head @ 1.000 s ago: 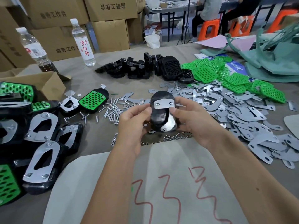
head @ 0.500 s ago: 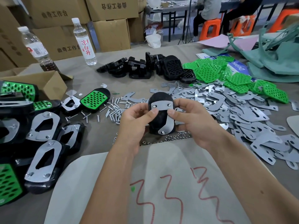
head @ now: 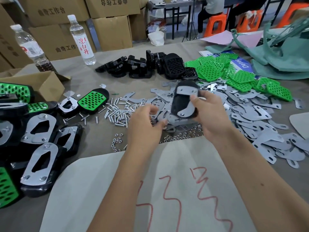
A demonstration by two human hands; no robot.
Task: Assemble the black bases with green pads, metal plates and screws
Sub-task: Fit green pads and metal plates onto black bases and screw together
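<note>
My right hand (head: 209, 114) holds a black base (head: 180, 101) upright above the table, with two metal plates lying on its face. My left hand (head: 145, 121) hovers just left of it, off the base, fingers loosely curled with nothing visible in them. Loose screws (head: 117, 113) lie scattered left of my left hand. Small nuts (head: 177, 137) form a line under both hands. Loose metal plates (head: 250, 118) spread to the right. Green pads (head: 234, 72) are piled at the back right, and bare black bases (head: 150, 66) behind the centre.
Assembled bases (head: 38, 148) are stacked at the left beside an open cardboard box (head: 41, 82). Two water bottles (head: 82, 41) stand at the back left. A white sheet with red marks (head: 150, 190) lies under my forearms. Green cloth (head: 284, 52) is heaped at the far right.
My left hand has let go of the base and dropped to the left. My right hand alone has carried the base up and to the right.
</note>
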